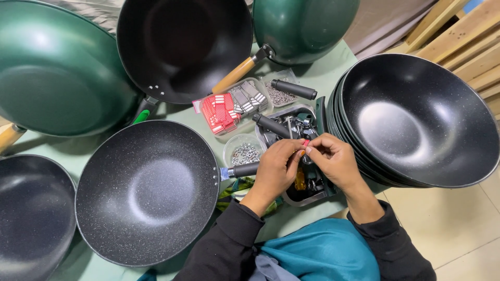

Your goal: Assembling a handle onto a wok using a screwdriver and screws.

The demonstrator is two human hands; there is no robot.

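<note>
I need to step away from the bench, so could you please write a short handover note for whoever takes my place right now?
Left hand and right hand: fingertips together over the metal tray, pinching a small part too small to identify.
Tray: holds black handles, hardware and a yellow-handled tool.
Speckled wok: at the left of the hands, black handle stub already on it.
Wok stack: at the right, no handles visible.
Nearby: cup of small metal hardware, red packets, a loose handle.
Left: the stacked woks appear still to need handles.
</note>
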